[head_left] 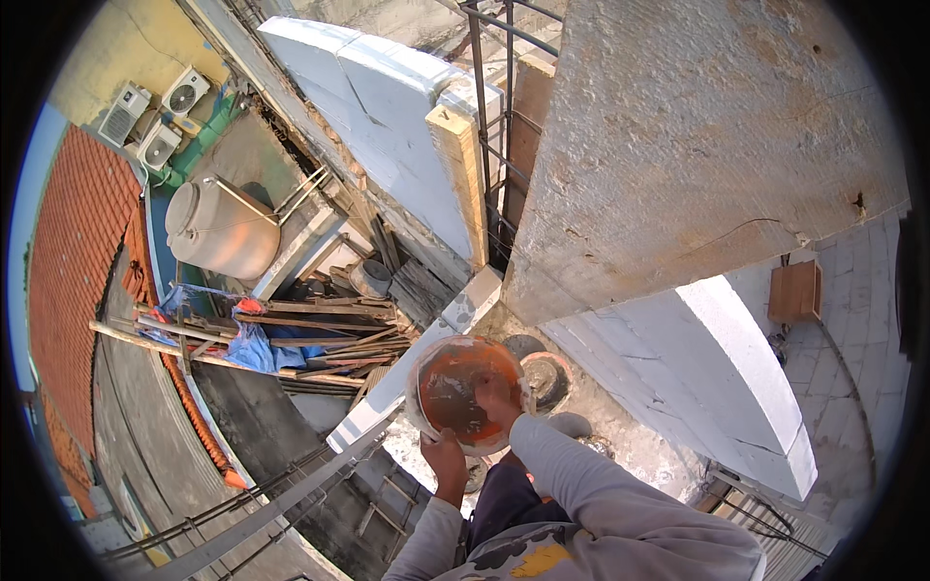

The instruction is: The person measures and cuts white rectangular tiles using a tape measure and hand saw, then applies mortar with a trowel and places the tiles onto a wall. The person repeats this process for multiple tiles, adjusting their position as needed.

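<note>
A round bucket [418, 392] with a pale, mortar-smeared rim and an orange inside is tilted in front of me, its mouth toward me. My left hand [445, 459] is closed on the near-left part of its rim. Inside the bucket, over its right half, is my right hand [498, 403]. The fingers of that hand blur into the orange wall, and anything in them cannot be made out. Grey residue coats part of the inside. Just right of the bucket, a round tub [548, 380] with grey material in it sits on the dusty floor.
A tall grey plastered wall [678, 155] rises ahead on the right. White block walls [668, 368] stand beside it and at upper left [387, 136]. Upright steel bars [481, 97] rise beside a timber board [457, 179]. Left lie a timber pile [334, 334] and a water tank [218, 228].
</note>
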Action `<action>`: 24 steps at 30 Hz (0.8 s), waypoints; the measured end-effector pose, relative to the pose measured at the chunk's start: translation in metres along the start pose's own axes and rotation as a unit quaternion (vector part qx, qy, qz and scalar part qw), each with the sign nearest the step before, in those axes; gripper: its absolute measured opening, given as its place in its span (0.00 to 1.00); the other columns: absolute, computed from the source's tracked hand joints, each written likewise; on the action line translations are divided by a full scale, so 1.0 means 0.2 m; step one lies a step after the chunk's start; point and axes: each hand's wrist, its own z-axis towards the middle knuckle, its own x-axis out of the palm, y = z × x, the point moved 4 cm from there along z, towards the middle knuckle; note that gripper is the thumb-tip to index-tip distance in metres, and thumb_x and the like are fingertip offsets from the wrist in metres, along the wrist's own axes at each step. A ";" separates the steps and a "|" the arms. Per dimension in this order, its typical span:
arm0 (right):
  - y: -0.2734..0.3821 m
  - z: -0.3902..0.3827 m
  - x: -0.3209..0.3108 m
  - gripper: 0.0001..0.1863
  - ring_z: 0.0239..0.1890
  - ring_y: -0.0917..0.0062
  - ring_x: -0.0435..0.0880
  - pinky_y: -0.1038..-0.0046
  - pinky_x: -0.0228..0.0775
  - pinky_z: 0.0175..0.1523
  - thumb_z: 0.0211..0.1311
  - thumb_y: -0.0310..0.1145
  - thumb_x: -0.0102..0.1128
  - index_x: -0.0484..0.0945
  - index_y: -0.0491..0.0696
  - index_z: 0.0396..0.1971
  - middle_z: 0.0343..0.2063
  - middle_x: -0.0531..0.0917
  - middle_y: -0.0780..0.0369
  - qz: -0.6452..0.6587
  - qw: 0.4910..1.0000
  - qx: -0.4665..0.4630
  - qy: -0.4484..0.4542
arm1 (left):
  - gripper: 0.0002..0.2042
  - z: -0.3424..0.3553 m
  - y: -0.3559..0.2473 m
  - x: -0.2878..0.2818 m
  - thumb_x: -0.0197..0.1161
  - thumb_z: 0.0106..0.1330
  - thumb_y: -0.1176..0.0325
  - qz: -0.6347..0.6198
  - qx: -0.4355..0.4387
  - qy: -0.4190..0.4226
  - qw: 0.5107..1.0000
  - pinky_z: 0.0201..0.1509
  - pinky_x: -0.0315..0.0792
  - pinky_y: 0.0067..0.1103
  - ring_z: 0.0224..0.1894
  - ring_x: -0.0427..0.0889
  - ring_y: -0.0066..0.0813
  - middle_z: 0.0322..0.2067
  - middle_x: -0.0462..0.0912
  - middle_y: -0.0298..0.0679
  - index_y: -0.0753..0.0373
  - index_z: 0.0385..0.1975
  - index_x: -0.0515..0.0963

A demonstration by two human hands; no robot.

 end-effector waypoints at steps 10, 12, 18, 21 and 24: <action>0.96 -0.14 0.14 0.12 0.44 0.65 0.87 0.66 0.85 0.50 0.81 0.32 0.43 0.73 0.41 0.49 0.41 0.85 0.54 0.523 0.852 -0.020 -0.027 | 0.18 -0.01 0.03 0.02 0.59 0.60 0.79 -0.057 -0.073 -0.010 0.996 0.48 0.73 0.26 0.42 0.79 0.29 0.45 0.81 0.40 0.69 0.51 0.73; 1.19 -0.16 0.09 0.14 0.51 0.64 0.85 0.65 0.81 0.58 0.81 0.33 0.43 0.71 0.39 0.54 0.50 0.82 0.52 0.533 0.838 -0.108 -0.027 | 0.19 -0.02 0.09 0.04 0.58 0.60 0.79 -0.050 -0.063 0.001 0.997 0.50 0.74 0.26 0.44 0.80 0.30 0.47 0.81 0.41 0.69 0.52 0.73; 0.94 -0.49 0.05 0.19 0.57 0.67 0.81 0.68 0.75 0.64 0.80 0.33 0.43 0.67 0.39 0.63 0.56 0.78 0.52 0.362 0.917 -0.166 -0.002 | 0.19 -0.07 0.11 -0.10 0.57 0.61 0.79 -0.022 -0.025 0.004 0.999 0.50 0.75 0.27 0.45 0.81 0.32 0.49 0.81 0.44 0.70 0.54 0.73; 0.44 -0.52 0.02 0.15 0.48 0.67 0.86 0.67 0.82 0.55 0.78 0.35 0.48 0.74 0.41 0.55 0.48 0.82 0.54 0.184 0.976 -0.104 0.059 | 0.18 -0.14 0.11 -0.12 0.57 0.61 0.79 0.010 -0.026 -0.017 0.999 0.49 0.75 0.26 0.43 0.81 0.31 0.47 0.82 0.43 0.71 0.52 0.74; 0.00 -0.36 -0.06 0.13 0.40 0.71 0.86 0.70 0.83 0.45 0.76 0.35 0.52 0.77 0.43 0.50 0.40 0.83 0.59 0.131 0.991 -0.034 0.018 | 0.17 -0.20 0.17 -0.09 0.57 0.61 0.79 0.012 -0.063 -0.003 0.998 0.49 0.74 0.26 0.43 0.81 0.31 0.47 0.83 0.43 0.71 0.51 0.74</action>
